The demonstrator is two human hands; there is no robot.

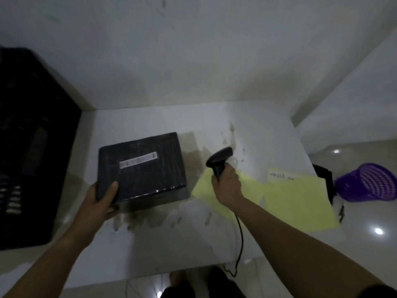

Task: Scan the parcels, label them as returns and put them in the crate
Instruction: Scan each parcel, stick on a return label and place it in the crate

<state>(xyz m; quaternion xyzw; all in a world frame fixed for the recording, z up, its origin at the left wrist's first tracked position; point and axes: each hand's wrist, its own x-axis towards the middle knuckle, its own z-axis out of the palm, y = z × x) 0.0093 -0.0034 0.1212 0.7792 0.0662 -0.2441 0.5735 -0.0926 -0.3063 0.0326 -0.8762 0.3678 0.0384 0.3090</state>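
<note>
Centre-left of frame: black parcel low over the white surface, resting or slightly lifted at the near edge (cannot tell which). Gripped at the near-left corner by the left hand, thumb on top, fingers curled underneath. Likely held so to steady it and keep the white barcode strip face-up. Right of centre: right hand clenched round the handle of the scanner, scanner head angled up-left, near the parcel but not touching. No beam visible. Judged step: scanning, with labelling and crating not yet done. Lower right: yellow sheets under and beside the right hand, presumably return labels kept within reach; writing too blurred to read. Left edge of frame: dark crate, just beside the parcel-holding hand, nothing between, so a short clear path leftward. Scanner cable trailing off the near edge of the surface; worth minding on any swing of the right hand. Far right: purple basket on the floor, well apart.
</note>
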